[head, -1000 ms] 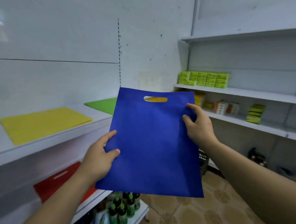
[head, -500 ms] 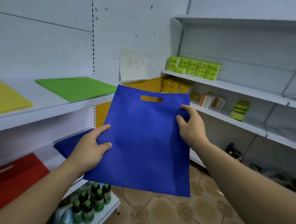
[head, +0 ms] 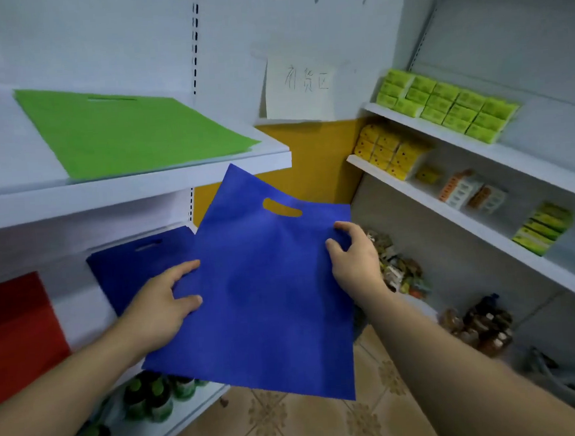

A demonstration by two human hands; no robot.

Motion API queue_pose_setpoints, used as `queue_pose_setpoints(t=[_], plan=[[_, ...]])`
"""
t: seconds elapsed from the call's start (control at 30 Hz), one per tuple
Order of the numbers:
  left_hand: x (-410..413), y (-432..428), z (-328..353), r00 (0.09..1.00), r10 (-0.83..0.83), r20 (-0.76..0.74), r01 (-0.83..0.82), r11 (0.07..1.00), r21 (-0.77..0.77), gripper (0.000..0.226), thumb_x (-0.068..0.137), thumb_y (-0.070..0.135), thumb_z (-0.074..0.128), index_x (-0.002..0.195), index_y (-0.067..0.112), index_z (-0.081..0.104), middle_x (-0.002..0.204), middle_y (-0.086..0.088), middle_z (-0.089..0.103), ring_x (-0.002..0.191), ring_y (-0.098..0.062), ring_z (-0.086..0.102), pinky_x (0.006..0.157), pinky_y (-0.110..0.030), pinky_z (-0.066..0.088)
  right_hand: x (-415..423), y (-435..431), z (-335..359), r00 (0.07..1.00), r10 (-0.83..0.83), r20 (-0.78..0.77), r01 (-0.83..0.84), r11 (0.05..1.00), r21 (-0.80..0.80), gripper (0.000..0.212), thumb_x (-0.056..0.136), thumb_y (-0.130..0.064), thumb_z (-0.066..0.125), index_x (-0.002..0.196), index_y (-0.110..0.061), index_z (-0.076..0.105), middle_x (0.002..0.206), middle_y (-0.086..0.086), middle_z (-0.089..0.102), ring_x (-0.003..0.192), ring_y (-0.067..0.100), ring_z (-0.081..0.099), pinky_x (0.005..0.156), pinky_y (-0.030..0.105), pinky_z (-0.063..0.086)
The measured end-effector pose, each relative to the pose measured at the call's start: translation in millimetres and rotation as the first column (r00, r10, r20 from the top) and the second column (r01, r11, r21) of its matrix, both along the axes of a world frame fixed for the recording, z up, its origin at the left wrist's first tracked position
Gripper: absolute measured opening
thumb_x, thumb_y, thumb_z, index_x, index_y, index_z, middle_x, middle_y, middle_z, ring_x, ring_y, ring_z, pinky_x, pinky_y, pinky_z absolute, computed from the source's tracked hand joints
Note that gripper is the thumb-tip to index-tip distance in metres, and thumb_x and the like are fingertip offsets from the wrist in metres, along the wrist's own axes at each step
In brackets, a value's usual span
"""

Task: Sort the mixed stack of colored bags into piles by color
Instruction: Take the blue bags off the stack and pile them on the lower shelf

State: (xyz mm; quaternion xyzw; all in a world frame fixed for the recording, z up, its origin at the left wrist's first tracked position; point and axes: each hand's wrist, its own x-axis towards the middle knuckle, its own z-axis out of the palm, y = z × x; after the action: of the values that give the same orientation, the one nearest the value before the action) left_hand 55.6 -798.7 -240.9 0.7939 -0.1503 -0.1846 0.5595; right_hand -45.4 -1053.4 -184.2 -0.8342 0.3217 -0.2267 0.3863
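At the left shelves a green pile (head: 120,130), red pile (head: 15,332) and blue pile (head: 129,263) already lie. The left hand (head: 159,305) and right hand (head: 353,261) each grip an edge of a blue bag (head: 268,304), held just beside the blue pile and not yet laid down. I can't see the mixed stack.

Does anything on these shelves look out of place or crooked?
Nothing looks mis-sorted. The green bag lies slightly askew to the upper shelf edge; the held blue bag is tilted, in front of the blue pile.
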Motion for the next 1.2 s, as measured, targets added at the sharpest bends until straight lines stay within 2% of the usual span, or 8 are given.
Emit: queue_pose_setpoints(t=[0.3, 0.47, 0.67, 0.83, 0.93, 1.0, 1.1, 1.2], plan=[[20, -22, -55, 0.964, 0.236, -0.121, -0.226, 0.970, 0.091, 0.055, 0.090, 0.001, 0.058, 0.138, 0.023, 0.044, 0.124, -0.001, 0.057, 0.103, -0.017, 0.059, 0.091, -0.031, 0.048, 107, -44, -75, 0.943, 0.321, -0.092, -0.319, 0.947, 0.033, 0.034, 0.097, -0.023, 0.052, 0.132, -0.021, 0.048, 0.130, -0.005, 0.053, 0.105, 0.005, 0.045, 0.090, 0.024, 0.039], [32, -41, -84, 0.905, 0.414, -0.102, -0.391, 0.901, 0.190, 0.054, 0.091, 0.005, 0.058, 0.139, 0.025, 0.043, 0.130, -0.002, 0.051, 0.097, -0.013, 0.057, 0.077, -0.021, 0.046, 168, -56, -114, 0.877, 0.477, -0.062, -0.463, 0.872, 0.162, 0.034, 0.098, -0.023, 0.051, 0.132, -0.020, 0.048, 0.128, -0.006, 0.053, 0.108, 0.007, 0.047, 0.088, 0.024, 0.041], [54, -43, -114, 0.837, 0.548, 0.008, -0.530, 0.806, 0.265, 0.054, 0.091, 0.007, 0.059, 0.141, 0.019, 0.042, 0.140, -0.003, 0.046, 0.107, -0.011, 0.045, 0.092, -0.022, 0.038, 224, -45, -162, 0.743, 0.668, -0.042, -0.605, 0.696, 0.386, 0.057, 0.089, -0.010, 0.062, 0.139, -0.024, 0.037, 0.121, -0.009, 0.051, 0.104, 0.013, 0.053, 0.085, 0.027, 0.047], [74, -29, -144, 0.790, 0.612, 0.038, -0.594, 0.748, 0.297, 0.053, 0.091, 0.005, 0.058, 0.141, 0.013, 0.041, 0.140, -0.008, 0.046, 0.103, -0.015, 0.049, 0.088, -0.025, 0.041, 260, -24, -204, 0.672, 0.731, -0.119, -0.678, 0.672, 0.296, 0.056, 0.090, 0.000, 0.055, 0.140, -0.022, 0.039, 0.133, 0.000, 0.051, 0.114, 0.020, 0.053, 0.090, 0.028, 0.049], [89, -19, -164, 0.790, 0.605, 0.100, -0.596, 0.719, 0.356, 0.056, 0.091, 0.009, 0.060, 0.143, 0.011, 0.039, 0.143, -0.009, 0.043, 0.119, -0.023, 0.049, 0.096, -0.026, 0.038, 280, -9, -223, 0.683, 0.719, -0.132, -0.688, 0.693, 0.214, 0.050, 0.093, -0.002, 0.054, 0.138, -0.018, 0.042, 0.135, 0.004, 0.050, 0.120, 0.025, 0.051, 0.097, 0.033, 0.047], [96, -14, -175, 0.826, 0.546, 0.143, -0.545, 0.708, 0.449, 0.068, 0.088, 0.023, 0.065, 0.146, 0.013, 0.031, 0.150, -0.009, 0.031, 0.132, -0.023, 0.037, 0.105, -0.028, 0.030, 293, 0, -234, 0.699, 0.697, -0.160, -0.680, 0.717, 0.152, 0.049, 0.095, -0.009, 0.056, 0.140, -0.018, 0.040, 0.138, 0.005, 0.044, 0.124, 0.026, 0.048, 0.100, 0.034, 0.044], [96, -6, -189, 0.918, 0.393, 0.056, -0.340, 0.704, 0.623, 0.110, 0.066, 0.065, 0.070, 0.151, 0.031, 0.009, 0.158, 0.003, -0.007, 0.145, -0.021, 0.005, 0.116, -0.036, 0.014, 304, 6, -248, 0.670, 0.698, -0.252, -0.699, 0.708, 0.103, 0.060, 0.094, -0.028, 0.060, 0.146, -0.020, 0.032, 0.146, 0.007, 0.034, 0.131, 0.028, 0.040, 0.105, 0.038, 0.038], [90, -4, -199, 0.983, 0.184, -0.030, -0.094, 0.625, 0.775, 0.138, 0.030, 0.100, 0.036, 0.149, 0.041, -0.001, 0.156, 0.008, -0.019, 0.145, -0.024, -0.010, 0.119, -0.042, 0.009, 305, 5, -259, 0.570, 0.685, -0.454, -0.761, 0.648, 0.022, 0.072, 0.088, -0.043, 0.063, 0.147, -0.024, 0.028, 0.149, 0.008, 0.028, 0.134, 0.031, 0.033, 0.108, 0.041, 0.035]])
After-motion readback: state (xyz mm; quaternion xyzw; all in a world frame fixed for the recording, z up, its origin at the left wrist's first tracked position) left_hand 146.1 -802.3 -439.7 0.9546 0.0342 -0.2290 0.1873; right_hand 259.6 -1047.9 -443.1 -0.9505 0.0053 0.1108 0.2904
